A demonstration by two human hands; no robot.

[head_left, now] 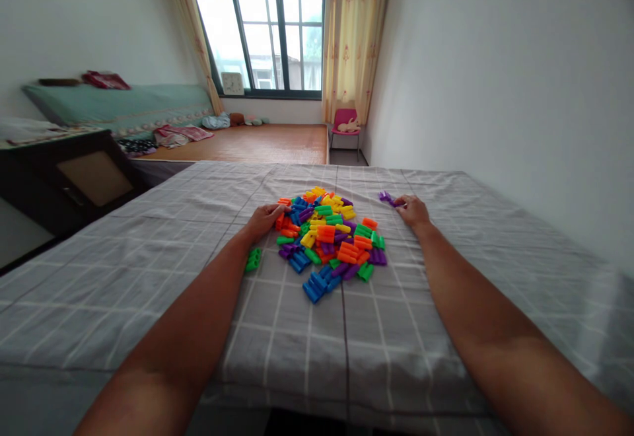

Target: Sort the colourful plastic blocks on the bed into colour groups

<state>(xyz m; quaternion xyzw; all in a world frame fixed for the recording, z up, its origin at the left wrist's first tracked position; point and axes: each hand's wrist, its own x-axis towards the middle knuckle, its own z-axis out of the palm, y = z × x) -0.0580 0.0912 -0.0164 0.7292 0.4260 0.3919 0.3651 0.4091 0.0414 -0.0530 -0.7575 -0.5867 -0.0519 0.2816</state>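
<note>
A heap of orange, blue, green, yellow and purple plastic pieces (325,234) lies in the middle of the grey checked cloth. My left hand (266,219) is at the heap's left edge, its fingers closed at an orange piece (280,220). To the right of the heap, my right hand (412,210) has its fingers closed on a purple piece (393,202), with more purple at its far end touching the cloth. A separate green piece (253,260) rests beside my left forearm.
The grey checked cloth (277,350) covers the surface before me. Beyond it are a low bed (282,142), a pink chair (345,121) and a window. A dark cabinet (74,178) stands at left; a white wall (495,79) runs along the right.
</note>
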